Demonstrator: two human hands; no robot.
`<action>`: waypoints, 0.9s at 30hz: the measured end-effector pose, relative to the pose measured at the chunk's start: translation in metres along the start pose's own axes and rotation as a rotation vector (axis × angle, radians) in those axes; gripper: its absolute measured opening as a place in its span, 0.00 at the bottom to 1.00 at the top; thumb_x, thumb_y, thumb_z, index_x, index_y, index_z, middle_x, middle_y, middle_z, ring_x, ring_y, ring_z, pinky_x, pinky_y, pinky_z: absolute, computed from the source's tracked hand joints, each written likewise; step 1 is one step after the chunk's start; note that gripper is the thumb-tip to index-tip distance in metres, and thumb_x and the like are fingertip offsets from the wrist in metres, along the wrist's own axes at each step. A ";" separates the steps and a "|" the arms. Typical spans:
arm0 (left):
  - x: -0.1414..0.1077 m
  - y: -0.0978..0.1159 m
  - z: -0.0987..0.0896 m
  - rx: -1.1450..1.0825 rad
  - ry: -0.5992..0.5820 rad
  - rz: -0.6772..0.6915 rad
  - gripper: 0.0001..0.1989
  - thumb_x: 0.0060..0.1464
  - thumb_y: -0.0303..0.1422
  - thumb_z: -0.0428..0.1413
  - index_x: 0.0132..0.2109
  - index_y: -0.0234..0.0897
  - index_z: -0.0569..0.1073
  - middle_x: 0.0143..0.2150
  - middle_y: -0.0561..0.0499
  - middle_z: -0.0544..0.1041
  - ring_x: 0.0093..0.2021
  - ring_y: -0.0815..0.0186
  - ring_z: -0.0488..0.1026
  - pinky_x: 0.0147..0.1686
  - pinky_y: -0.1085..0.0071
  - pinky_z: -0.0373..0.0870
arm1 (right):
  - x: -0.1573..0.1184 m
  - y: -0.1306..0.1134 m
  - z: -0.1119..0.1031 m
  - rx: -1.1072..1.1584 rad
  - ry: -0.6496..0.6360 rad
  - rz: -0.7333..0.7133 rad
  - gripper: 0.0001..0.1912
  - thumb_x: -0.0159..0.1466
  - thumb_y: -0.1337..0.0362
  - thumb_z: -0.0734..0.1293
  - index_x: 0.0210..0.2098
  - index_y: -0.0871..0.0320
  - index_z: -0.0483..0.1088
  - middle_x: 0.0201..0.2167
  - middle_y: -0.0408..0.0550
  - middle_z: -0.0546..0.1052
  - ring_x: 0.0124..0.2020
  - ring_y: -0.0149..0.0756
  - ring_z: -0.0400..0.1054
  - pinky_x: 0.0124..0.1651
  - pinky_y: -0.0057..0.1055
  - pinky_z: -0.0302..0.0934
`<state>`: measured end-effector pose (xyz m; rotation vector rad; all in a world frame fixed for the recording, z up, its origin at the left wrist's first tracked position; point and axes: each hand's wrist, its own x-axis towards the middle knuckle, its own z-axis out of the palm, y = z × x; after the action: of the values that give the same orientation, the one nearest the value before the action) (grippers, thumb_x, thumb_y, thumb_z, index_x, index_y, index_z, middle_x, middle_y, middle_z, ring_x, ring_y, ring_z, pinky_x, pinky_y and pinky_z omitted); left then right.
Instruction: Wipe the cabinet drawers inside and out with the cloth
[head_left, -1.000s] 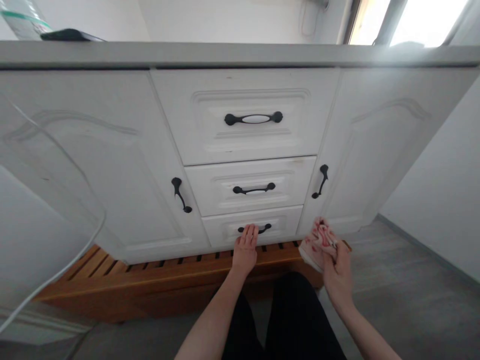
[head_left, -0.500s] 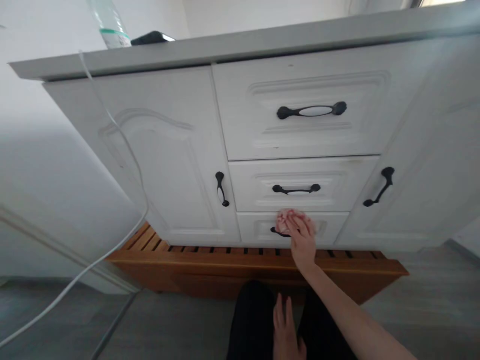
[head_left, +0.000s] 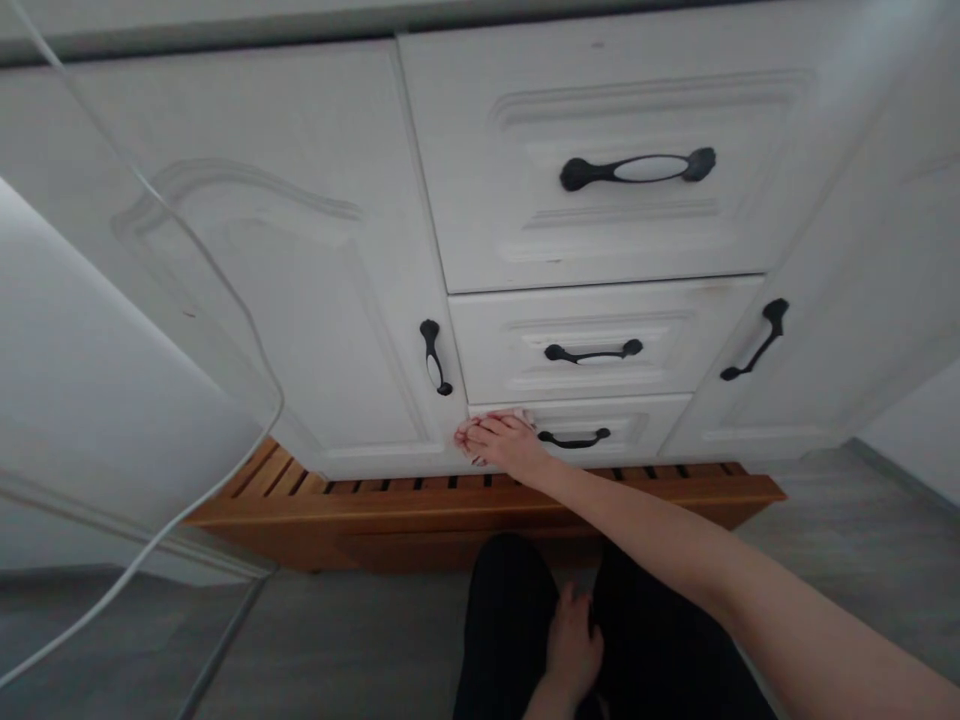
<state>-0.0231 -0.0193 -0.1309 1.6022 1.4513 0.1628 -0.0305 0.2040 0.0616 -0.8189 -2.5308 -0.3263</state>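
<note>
My right hand presses a crumpled pink-and-white cloth against the left end of the bottom drawer, at the seam with the left cabinet door. Its fingers lie over the cloth, left of the drawer's black handle. Down between my dark-trousered knees rests my left hand. The left fingers are loosely bent, the thumb stands apart, and no object shows in them.
Higher up are the middle drawer and top drawer, both closed. A slatted wooden bench runs along the cabinet's foot. The white cable hangs across the left side. Grey flooring lies below.
My right hand has slid the cloth leftward from the bottom drawer's handle to its left edge. My left hand's fingers have bent from straight. The view has tipped down, losing the countertop items.
</note>
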 end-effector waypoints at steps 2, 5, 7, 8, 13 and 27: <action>0.000 0.001 0.004 -0.007 -0.013 0.031 0.29 0.54 0.26 0.47 0.63 0.31 0.69 0.71 0.41 0.62 0.70 0.58 0.59 0.71 0.65 0.51 | -0.026 0.017 -0.011 -0.048 -0.015 -0.026 0.19 0.74 0.66 0.59 0.59 0.42 0.69 0.59 0.36 0.76 0.55 0.38 0.65 0.58 0.40 0.55; 0.000 0.002 0.006 -0.012 -0.028 0.074 0.25 0.54 0.27 0.48 0.58 0.37 0.72 0.64 0.44 0.70 0.62 0.60 0.67 0.66 0.66 0.59 | -0.070 0.041 -0.034 -0.185 -0.023 -0.008 0.19 0.72 0.67 0.61 0.60 0.47 0.69 0.58 0.41 0.77 0.52 0.40 0.66 0.56 0.41 0.54; 0.000 0.002 0.006 -0.001 -0.037 0.074 0.24 0.54 0.27 0.49 0.57 0.38 0.73 0.61 0.44 0.72 0.60 0.59 0.69 0.63 0.65 0.62 | -0.095 0.055 -0.050 -0.280 -0.041 0.041 0.20 0.71 0.68 0.63 0.61 0.49 0.70 0.56 0.45 0.78 0.52 0.42 0.65 0.56 0.42 0.53; 0.000 0.001 0.006 0.009 -0.040 0.069 0.24 0.54 0.28 0.49 0.57 0.38 0.73 0.60 0.44 0.72 0.60 0.58 0.69 0.63 0.64 0.62 | -0.106 0.060 -0.058 -0.312 -0.050 0.074 0.21 0.70 0.69 0.64 0.61 0.49 0.70 0.55 0.47 0.78 0.52 0.43 0.65 0.56 0.43 0.53; -0.001 -0.001 0.002 0.072 -0.057 0.059 0.22 0.55 0.29 0.49 0.55 0.38 0.74 0.57 0.44 0.74 0.58 0.57 0.71 0.60 0.63 0.64 | -0.165 0.093 -0.081 -0.360 -0.045 0.252 0.22 0.67 0.71 0.65 0.58 0.48 0.74 0.55 0.48 0.77 0.53 0.47 0.64 0.57 0.45 0.55; -0.005 0.013 0.018 0.151 -0.164 0.078 0.22 0.54 0.30 0.51 0.55 0.36 0.75 0.59 0.38 0.75 0.60 0.48 0.71 0.61 0.51 0.65 | -0.215 0.042 0.063 -0.036 0.515 1.103 0.29 0.67 0.64 0.54 0.63 0.68 0.66 0.60 0.72 0.66 0.60 0.58 0.61 0.58 0.57 0.59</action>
<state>-0.0044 -0.0310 -0.1297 1.7524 1.3014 -0.0339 0.1275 0.1534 -0.0950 -1.7073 -1.3316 -0.1625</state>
